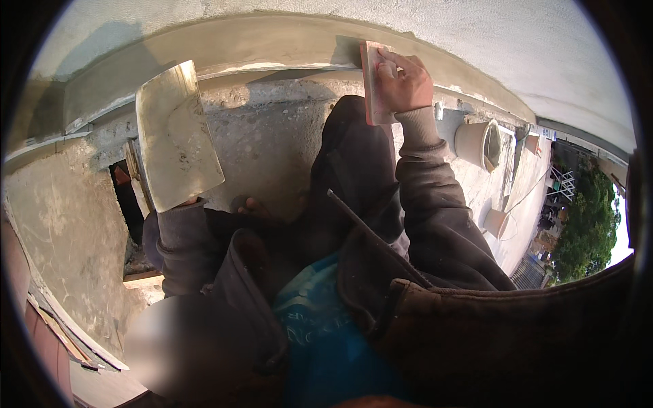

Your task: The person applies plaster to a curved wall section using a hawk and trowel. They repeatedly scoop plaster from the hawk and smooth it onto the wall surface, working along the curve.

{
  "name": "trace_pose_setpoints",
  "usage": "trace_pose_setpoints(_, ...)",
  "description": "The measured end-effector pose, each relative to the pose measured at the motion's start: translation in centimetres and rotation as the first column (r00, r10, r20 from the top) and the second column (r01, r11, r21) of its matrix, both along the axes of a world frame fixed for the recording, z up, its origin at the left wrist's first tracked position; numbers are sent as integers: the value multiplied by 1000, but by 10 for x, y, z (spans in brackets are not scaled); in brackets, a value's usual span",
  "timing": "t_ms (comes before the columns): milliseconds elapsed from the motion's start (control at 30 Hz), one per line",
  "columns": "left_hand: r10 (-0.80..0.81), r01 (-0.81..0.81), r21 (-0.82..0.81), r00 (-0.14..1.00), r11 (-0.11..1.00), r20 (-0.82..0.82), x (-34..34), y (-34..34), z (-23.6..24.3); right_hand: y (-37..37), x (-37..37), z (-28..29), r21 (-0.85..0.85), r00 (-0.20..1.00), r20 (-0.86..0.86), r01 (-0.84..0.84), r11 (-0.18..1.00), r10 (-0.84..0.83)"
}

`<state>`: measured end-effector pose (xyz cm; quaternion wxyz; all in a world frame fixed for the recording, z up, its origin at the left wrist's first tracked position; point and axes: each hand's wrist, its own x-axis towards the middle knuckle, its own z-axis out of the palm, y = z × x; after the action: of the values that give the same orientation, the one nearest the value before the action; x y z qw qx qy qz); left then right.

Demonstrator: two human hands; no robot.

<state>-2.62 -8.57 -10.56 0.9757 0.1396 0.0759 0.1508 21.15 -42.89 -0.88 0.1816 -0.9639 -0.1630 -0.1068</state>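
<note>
My right hand (pixel 407 83) is closed round a red plastering float (pixel 372 81), held upright with its edge at the grey plaster band (pixel 272 47) along the wall. The float's shadow falls on the band just left of it. My left hand (pixel 190 201) is mostly hidden under a plasterer's hawk (pixel 178 139), a pale rectangular board whose face carries thin grey smears. The hawk is tilted, and its top corner reaches up near the lower edge of the band.
Below the band lies a rough concrete ledge (pixel 265 136), with my knee and a bare foot over it. A dark opening (pixel 129 211) gapes at the left. Buckets (pixel 474 144) stand on the right, with a cable beyond. A tree (pixel 581 231) shows far right, past the edge.
</note>
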Motion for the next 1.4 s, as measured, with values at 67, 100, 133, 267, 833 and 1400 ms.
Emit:
trace_pose_setpoints(67,21,-21,9,1000,1000,-13,-1,4,-9,-18,18,-15,-157,995,20,97,983,-95)
trace_pose_setpoints(100,18,-17,12,1000,1000,-22,-1,3,-14,-20,28,-17,-143,992,45,120,983,-114)
trace_pose_setpoints(133,10,-10,7,1000,1000,-16,3,3,-19,-22,38,-19,-129,989,72,141,982,-133)
trace_pose_setpoints(267,54,-49,63,995,997,-79,-8,8,-27,56,19,-27,-125,995,54,89,988,-83)
trace_pose_setpoints(833,37,-37,15,998,999,-43,-15,22,-52,70,-31,-8,-89,982,19,-187,978,189)
trace_pose_setpoints(1400,121,-103,70,930,992,-346,-26,24,-52,89,14,-1,-327,983,-137,73,942,-124)
